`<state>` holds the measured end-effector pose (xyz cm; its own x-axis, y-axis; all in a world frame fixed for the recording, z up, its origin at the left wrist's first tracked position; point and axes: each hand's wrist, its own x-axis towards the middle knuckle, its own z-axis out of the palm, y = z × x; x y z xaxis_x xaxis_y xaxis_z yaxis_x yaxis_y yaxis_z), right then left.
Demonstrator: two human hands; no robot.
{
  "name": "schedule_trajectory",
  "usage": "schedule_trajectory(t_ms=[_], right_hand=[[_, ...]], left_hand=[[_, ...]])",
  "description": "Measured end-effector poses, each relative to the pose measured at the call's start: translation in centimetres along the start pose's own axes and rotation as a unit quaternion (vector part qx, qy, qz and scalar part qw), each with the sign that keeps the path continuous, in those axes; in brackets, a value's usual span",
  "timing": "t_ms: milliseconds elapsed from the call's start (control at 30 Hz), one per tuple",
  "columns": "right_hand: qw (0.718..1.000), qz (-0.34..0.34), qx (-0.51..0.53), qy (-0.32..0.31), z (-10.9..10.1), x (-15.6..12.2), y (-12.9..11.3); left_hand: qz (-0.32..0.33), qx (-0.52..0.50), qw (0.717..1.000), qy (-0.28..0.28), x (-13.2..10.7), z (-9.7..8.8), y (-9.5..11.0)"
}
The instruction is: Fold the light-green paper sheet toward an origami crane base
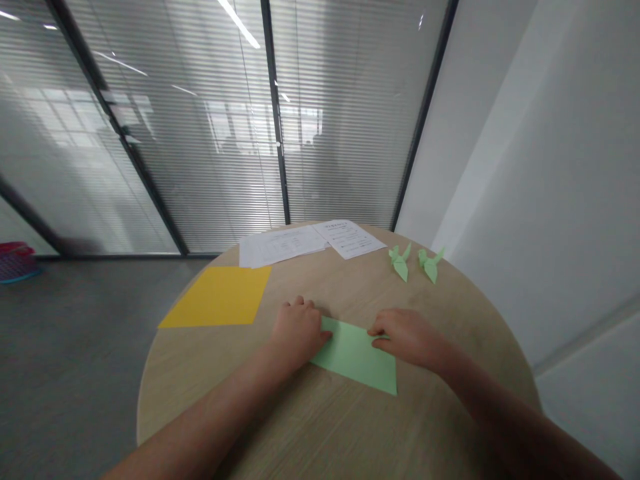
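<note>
A folded sheet of light green paper [357, 357] lies slantwise on the table between my two hands. My left hand [299, 331] covers its left end, fingers curled and thumb pressed on the paper. At the right part of the far edge, my right hand [403, 337] pinches the paper between thumb and fingers. Behind my right hand stand two small folded green paper birds, a left one [399, 263] and a right one [429, 265].
The round wooden table [200, 400] carries a yellow paper sheet [220, 297] at left. White printed sheets [285, 245] overlap at the far edge. A white wall [575, 167] borders the right side, glass panels with blinds the back. A red basket [19, 262] sits on the floor at far left.
</note>
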<state>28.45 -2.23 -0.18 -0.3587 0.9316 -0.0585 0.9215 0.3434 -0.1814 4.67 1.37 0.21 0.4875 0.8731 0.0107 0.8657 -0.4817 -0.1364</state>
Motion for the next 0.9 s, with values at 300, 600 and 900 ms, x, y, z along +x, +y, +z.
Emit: schedule_trajectory(t_ms=[300, 600, 900], right_hand=[[0.993, 0.087, -0.079, -0.012, -0.6, -0.6, -1.2], [0.988, 0.115, -0.106, -0.020, -0.5, -1.0, -1.9], [0.984, 0.118, -0.132, -0.035, -0.8, -1.7, -1.4]], left_hand=[[-0.032, 0.005, 0.999, -0.024, -0.2, -0.5, 0.1], [-0.037, 0.007, 0.999, -0.032, -0.4, -0.6, 0.1], [-0.039, 0.005, 0.998, -0.042, -0.4, -1.0, 0.3]])
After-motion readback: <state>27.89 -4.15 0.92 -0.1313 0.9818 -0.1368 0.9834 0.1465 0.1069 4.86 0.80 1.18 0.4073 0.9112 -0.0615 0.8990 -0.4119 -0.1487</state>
